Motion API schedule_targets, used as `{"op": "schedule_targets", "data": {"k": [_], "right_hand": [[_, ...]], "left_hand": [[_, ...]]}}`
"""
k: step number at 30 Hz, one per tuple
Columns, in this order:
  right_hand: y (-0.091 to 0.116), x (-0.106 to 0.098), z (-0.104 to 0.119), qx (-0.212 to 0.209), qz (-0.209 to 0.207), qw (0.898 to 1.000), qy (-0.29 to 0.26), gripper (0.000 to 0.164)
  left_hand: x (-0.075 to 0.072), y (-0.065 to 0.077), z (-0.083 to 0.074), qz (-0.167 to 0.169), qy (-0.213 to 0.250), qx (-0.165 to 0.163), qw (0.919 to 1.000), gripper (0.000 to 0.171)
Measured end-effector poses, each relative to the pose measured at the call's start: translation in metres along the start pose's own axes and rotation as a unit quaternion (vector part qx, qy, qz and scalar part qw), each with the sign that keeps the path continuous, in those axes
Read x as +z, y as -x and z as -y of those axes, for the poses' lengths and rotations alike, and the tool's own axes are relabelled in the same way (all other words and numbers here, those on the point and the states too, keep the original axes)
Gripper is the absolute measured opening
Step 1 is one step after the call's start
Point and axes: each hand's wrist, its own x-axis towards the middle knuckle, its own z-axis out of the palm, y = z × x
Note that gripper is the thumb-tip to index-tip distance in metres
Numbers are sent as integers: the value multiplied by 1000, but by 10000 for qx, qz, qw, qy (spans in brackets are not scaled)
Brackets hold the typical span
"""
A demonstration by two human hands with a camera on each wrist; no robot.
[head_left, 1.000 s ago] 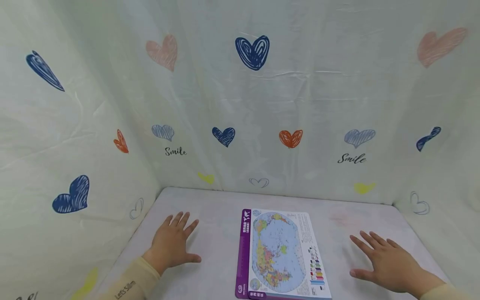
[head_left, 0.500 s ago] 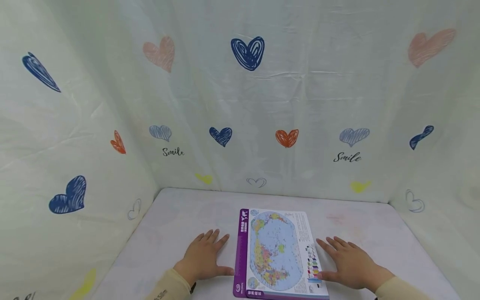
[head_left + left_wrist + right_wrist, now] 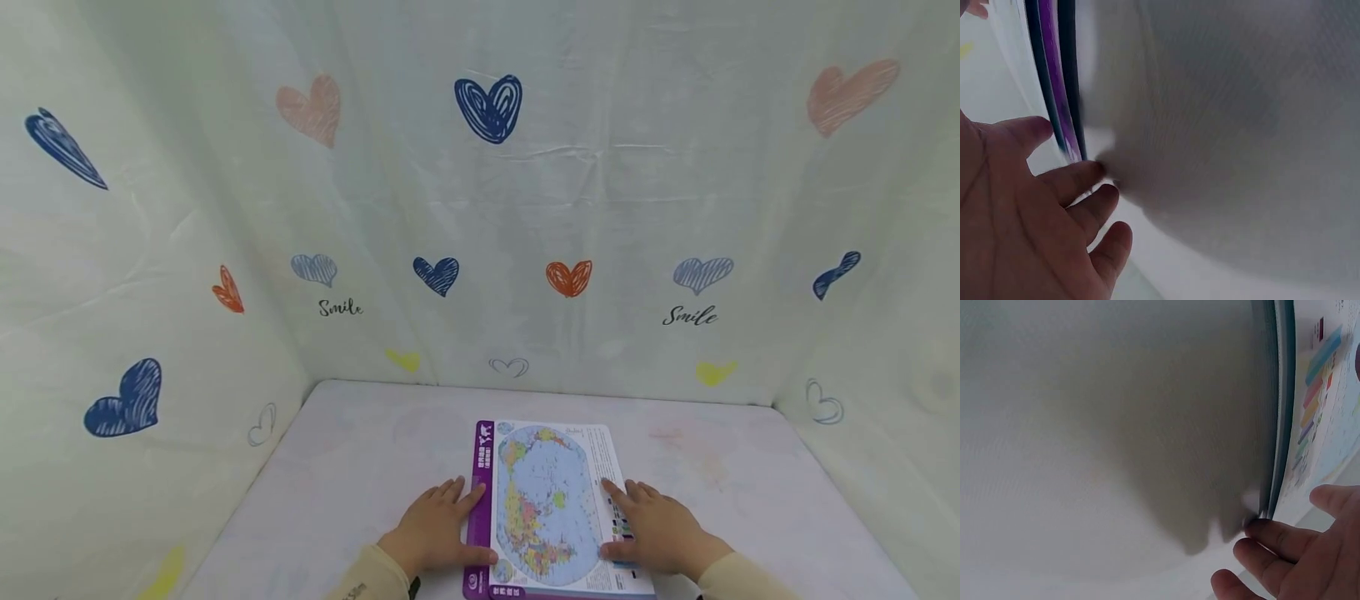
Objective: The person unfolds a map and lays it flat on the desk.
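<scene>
A world map puzzle board (image 3: pixel 551 508) with a purple left border lies flat on the white table, looking like a stack of more than one layer. My left hand (image 3: pixel 438 529) is at its left edge, thumb and index finger over the border, other fingertips beside the edge at the table. At the right edge sits my right hand (image 3: pixel 660 529), its thumb and index finger over the map's printed side strip. In the left wrist view the purple and dark layered edge (image 3: pixel 1060 75) runs past the fingers. The right wrist view shows middle fingertip against the dark edge (image 3: pixel 1279 425).
The white tabletop (image 3: pixel 360 450) stretches around the board on both sides and behind. A pale curtain (image 3: pixel 637 192) printed with hearts and "Smile" encloses the table at the back and sides.
Both hands have come inward from the two sides of the table, reaching the board's left and right edges. The board has stayed on the table; the head view has shifted slightly.
</scene>
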Motion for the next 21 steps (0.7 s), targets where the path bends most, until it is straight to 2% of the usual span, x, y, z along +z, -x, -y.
{"op": "schedule_targets", "data": {"k": [9, 14, 18, 21], "right_hand": [[1, 6, 3, 103, 14, 9999, -83, 105], [2, 5, 7, 135, -1, 9998, -175, 105], [1, 5, 8, 160, -53, 9996, -216, 106], [0, 8, 8, 159, -170, 9996, -126, 108]], "left_hand": [[3, -3, -7, -123, 252, 116, 9995, 98], [3, -6, -5, -270, 522, 157, 9981, 94], [1, -7, -3, -391, 1094, 117, 9932, 91], [0, -9, -3, -477, 1635, 0, 9854, 91]]}}
